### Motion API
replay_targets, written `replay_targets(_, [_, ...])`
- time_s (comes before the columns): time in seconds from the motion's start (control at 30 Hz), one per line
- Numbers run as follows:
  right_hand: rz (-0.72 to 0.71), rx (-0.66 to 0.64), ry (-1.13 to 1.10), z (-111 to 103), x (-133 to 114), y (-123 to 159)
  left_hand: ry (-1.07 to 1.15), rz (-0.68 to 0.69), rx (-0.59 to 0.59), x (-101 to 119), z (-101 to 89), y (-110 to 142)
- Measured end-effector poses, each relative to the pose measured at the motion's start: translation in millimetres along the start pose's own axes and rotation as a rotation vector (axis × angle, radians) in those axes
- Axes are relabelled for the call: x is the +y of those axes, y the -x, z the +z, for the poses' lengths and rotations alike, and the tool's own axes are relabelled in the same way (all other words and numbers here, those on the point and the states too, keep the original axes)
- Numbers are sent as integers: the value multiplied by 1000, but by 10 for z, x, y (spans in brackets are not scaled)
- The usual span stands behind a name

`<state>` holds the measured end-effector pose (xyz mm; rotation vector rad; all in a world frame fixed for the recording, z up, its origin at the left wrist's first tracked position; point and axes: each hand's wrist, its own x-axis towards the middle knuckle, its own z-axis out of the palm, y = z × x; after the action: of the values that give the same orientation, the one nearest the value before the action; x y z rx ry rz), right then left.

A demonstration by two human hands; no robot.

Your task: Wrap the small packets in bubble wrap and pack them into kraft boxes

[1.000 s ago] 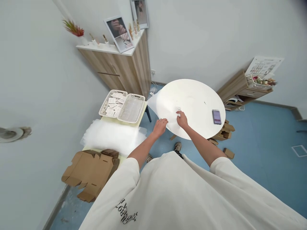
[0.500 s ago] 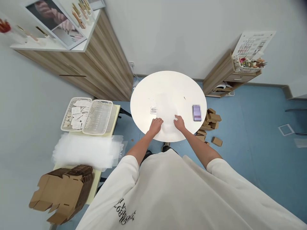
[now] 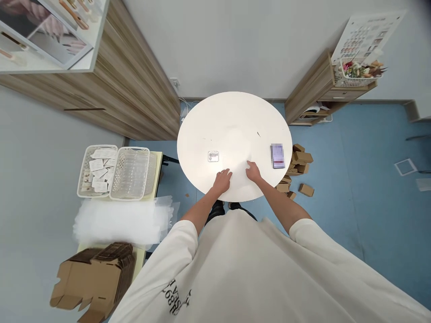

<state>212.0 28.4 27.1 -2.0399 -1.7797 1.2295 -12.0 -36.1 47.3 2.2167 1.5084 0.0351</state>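
I stand at a round white table. A thin, pale, nearly see-through sheet lies flat on the table's near side and is hard to make out against the top. My left hand, with a ring on one finger, rests on the sheet's near left part with its fingers lying flat. My right hand rests on the sheet's near right part, fingers down and slightly bent. A small clear packet lies just beyond my left hand. A purple phone lies to the right of my right hand.
On a yellow side table at left stand two white baskets, one holding paper slips. Nearer lie a pile of clear bags and flat cardboard boxes. Small brown boxes lie on the blue floor. Wooden cabinets line the wall.
The sheet, which hung off the table's left edge a second ago, now lies flat on the table. Both hands moved onto it, and my view swung to face the table squarely.
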Motion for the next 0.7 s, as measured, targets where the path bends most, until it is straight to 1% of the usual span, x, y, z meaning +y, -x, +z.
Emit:
replay_targets(0.07, [16,-15,10,9,-3,-53,18,21,-9,-8,32,-14])
replay_targets(0.17, [24,-39,33,28,-38,-78,37,27,-79,-54,89,-42])
replay_targets(0.27, [11,40,141,55,-94,11,48,-6,-116,-119,147,-57])
replay_targets(0.33, [-44,111,251,76,-125,125,49,-8,-112,-152,172,-64])
replay_targets(0.37, [-92,94,292,88,-134,188,47,-4,-108,-163,180,-68])
replay_targets(0.43, [-200,-16,362,120,-138,306,42,-5,-98,-181,187,-82])
replay_targets(0.5, [-265,-117,422,166,-131,385,43,-17,-83,-205,182,-101])
replay_targets(0.6, [-289,-195,489,258,-132,418,47,-17,-44,-292,140,-141])
replay_targets(0.7, [-260,-191,519,351,-171,394,42,-34,6,-464,20,-207])
